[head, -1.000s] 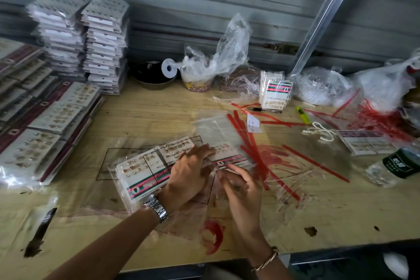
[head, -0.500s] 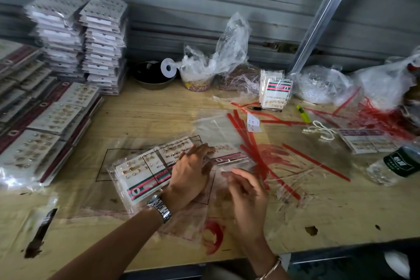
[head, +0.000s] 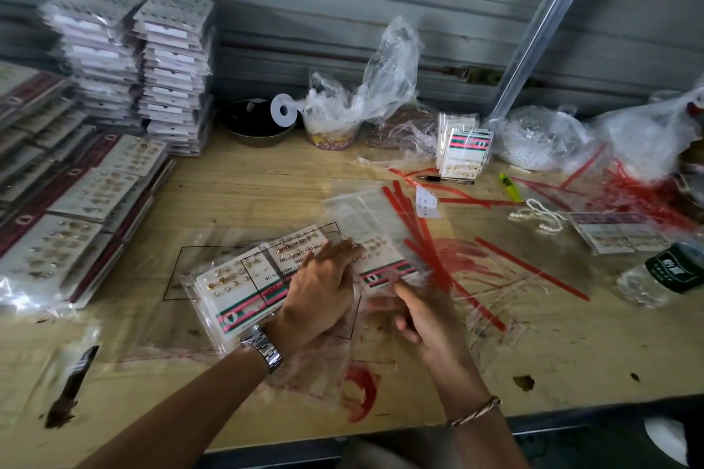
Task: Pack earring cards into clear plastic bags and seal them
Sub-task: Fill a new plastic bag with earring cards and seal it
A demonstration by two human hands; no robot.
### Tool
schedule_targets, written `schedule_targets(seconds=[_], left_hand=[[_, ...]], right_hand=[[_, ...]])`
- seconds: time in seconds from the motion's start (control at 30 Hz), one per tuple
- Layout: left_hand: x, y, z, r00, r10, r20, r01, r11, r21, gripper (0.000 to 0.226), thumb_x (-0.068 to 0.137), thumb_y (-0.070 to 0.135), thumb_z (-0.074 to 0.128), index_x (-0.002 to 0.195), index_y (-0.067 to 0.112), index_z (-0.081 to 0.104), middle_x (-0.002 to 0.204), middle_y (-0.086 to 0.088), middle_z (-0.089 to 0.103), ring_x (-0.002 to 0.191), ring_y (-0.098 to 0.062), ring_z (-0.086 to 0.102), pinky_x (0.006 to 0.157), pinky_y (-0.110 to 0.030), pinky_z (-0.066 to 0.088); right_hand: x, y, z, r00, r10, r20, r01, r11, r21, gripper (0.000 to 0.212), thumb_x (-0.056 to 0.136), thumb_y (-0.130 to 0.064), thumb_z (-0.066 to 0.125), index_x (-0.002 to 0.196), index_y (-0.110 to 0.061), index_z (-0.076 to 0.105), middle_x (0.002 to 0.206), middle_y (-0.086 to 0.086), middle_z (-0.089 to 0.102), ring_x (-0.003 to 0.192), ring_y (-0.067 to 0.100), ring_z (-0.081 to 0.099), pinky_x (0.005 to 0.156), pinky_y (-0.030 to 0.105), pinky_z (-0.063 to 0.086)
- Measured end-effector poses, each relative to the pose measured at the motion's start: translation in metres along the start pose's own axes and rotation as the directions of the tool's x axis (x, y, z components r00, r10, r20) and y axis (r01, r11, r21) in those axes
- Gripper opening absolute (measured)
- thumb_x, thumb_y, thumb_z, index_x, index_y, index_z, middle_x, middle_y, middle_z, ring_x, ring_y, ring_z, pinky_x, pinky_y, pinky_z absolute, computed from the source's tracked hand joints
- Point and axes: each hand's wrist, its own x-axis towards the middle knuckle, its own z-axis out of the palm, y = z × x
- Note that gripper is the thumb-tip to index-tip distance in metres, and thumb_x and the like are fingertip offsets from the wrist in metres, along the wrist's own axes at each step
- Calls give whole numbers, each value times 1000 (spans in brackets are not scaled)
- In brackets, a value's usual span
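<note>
Just right of the card stack (head: 228,289), my bagged earring card (head: 384,259) is white with gold studs, striped end toward me, long axis running away. Left hand (head: 316,297) presses flat there, fingers straight. Right hand (head: 426,320) is blurry, so I can't tell its grip.

Dim, soft daylight from the right; wide-angle bending at edges, glare on plastic, slight motion blur.

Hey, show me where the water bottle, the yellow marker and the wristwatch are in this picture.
water bottle (head: 672,270), head view, on its dark green label.
yellow marker (head: 510,187), head view, on the middle of its body.
wristwatch (head: 266,350), head view, on its metal band.
</note>
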Motion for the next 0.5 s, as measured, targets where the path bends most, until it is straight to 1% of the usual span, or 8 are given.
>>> schedule_targets(seconds=[0.07,0.1,0.17,0.23,0.3,0.37,0.5], left_hand=[[-1,-1,2,1000,12,8,-12,1000,26,43,101,20,39,143,27,44,153,5,38,145,-21,28,117,-43,24],[-2,-3,3,1000,23,16,-24,998,59,44,102,23,37,146,28,40,155,5,34,147,-21,23,119,-42,19],[-5,-6,8,997,78,28,-82,981,178,46,103,29,31,150,28,33,159,5,23,149,-22,13,122,-42,11],[-8,-8,14,990,132,41,-138,960,245,48,104,31,29,152,26,28,161,3,16,150,-23,7,122,-44,11],[-9,-8,16,990,133,53,-141,966,219,50,104,33,27,153,25,23,161,3,11,149,-21,3,122,-43,11],[-7,-8,16,992,119,44,-125,975,182,52,102,36,22,153,27,21,160,7,8,149,-19,3,123,-40,10],[-5,-4,8,993,97,67,-107,979,173,56,97,45,14,152,34,21,161,8,12,150,-17,7,122,-37,10]], right_hand=[[5,-1,0,1000,4,-13,-4,1000,11,21,92,-16,61,81,1,67,69,16,73,29,6,41,27,15,21],[7,-2,0,1000,-10,-26,10,1000,12,18,92,-12,61,81,2,67,66,14,72,30,7,44,27,15,22],[10,-3,4,995,-70,-68,69,998,-14,19,91,-8,63,76,2,69,59,11,70,33,8,53,28,15,26],[14,-3,11,988,-120,-94,116,992,-47,25,90,-5,64,66,-1,69,56,9,69,37,9,58,30,15,31],[17,-4,18,984,-146,-103,140,988,-60,28,89,-4,65,61,-4,68,57,10,70,39,11,61,32,16,34],[21,-5,24,979,-167,-120,158,984,-79,28,89,-6,66,61,-8,68,58,9,71,42,12,63,33,18,38],[25,-9,31,972,-199,-125,175,968,-183,27,92,-10,62,67,-9,70,59,3,71,47,12,67,35,21,45]])
